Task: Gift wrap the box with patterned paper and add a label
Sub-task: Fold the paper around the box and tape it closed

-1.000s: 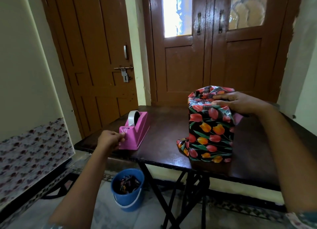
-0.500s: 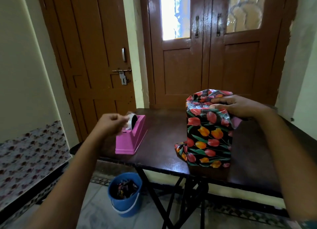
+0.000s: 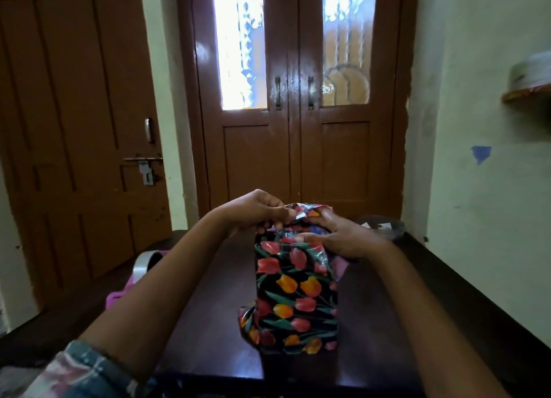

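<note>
A brown wooden double door (image 3: 295,147) with bright patterned-glass panes stands at twelve o'clock, a brown panelled wooden door (image 3: 77,129) at ten, a pale cream wall (image 3: 477,55) at three, a dark polished wooden table (image 3: 214,293) at six.

The box (image 3: 295,296) stands upright on the dark surface (image 3: 214,308), wrapped in glossy black paper (image 3: 298,320) printed with red and orange tulips. The paper's top end is crumpled; the left hand (image 3: 253,211) pinches it and the right hand (image 3: 343,236) grips the box top. Loose paper bunches at the lower left corner.
</note>
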Demonstrator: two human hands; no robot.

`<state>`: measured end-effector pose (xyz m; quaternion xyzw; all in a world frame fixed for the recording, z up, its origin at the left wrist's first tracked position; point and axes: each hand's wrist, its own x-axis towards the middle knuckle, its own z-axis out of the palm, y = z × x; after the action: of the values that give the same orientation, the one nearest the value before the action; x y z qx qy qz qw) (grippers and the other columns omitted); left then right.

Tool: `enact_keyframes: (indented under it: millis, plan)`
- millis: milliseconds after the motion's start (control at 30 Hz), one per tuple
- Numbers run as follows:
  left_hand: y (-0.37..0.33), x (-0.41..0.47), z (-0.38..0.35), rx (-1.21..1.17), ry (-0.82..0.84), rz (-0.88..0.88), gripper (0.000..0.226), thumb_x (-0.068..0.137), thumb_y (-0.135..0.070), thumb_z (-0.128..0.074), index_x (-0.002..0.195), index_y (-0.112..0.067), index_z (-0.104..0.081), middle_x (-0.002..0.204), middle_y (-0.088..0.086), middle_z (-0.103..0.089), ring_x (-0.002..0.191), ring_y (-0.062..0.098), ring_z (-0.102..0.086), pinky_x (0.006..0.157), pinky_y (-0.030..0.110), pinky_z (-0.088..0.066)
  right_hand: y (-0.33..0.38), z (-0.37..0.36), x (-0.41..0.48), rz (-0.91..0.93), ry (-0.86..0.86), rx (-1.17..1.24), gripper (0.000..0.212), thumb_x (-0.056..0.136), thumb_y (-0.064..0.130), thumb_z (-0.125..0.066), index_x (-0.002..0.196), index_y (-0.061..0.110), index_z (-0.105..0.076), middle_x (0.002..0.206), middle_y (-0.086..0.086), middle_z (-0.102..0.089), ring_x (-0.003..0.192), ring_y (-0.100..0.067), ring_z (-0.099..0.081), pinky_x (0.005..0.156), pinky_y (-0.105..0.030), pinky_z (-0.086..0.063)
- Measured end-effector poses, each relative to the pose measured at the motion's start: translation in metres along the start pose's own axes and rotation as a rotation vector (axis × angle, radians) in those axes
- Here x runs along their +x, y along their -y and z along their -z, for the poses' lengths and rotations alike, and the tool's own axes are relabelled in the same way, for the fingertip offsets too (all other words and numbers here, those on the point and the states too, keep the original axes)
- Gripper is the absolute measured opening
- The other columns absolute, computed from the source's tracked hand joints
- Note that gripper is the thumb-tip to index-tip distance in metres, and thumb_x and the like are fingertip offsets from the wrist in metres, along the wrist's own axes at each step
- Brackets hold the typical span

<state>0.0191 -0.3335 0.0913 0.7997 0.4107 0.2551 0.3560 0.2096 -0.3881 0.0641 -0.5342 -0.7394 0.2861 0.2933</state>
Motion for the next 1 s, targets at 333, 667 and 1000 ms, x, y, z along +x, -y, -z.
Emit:
enact_keyframes:
  millis: [333,667,1000]
  plan:
    - [-0.009,0.035,-0.007,0.279,0.118,0.051,0.027,0.085,-0.032,-0.063,0.085,-0.005,-0.069,0.061,-0.006,-0.063,0.053,0.006,-0.054,0.055,0.019,-0.042,0.002,0.001,-0.001,-0.033,0.020,0.044,0.072,0.084,0.037,-0.061,0.142,0.019,-0.023,0.120,0.001,-0.049,0.103,-0.011,-0.051,0.075,-0.020,-0.046]
    - [-0.037,0.055,-0.011,0.589,0.253,0.370,0.029,0.083,-0.043,-0.064,0.079,-0.015,-0.063,0.055,-0.007,-0.058,0.046,0.007,-0.039,0.045,0.018,-0.029,0.002,-0.001,0.004,-0.034,0.021,0.051,0.073,0.084,0.034,-0.062,0.143,0.018,-0.022,0.089,0.014,-0.048,0.084,-0.003,-0.053,0.069,-0.017,-0.046]
    - [-0.025,0.047,0.001,0.859,0.274,0.561,0.059,0.081,-0.070,-0.042,0.070,-0.012,-0.051,0.049,-0.005,-0.048,0.036,0.006,-0.038,0.039,0.013,-0.032,-0.001,0.001,0.005,-0.031,0.028,0.022,0.073,0.082,0.039,-0.062,0.141,0.019,-0.024,0.112,0.007,-0.051,0.100,-0.010,-0.054,0.080,-0.024,-0.047]
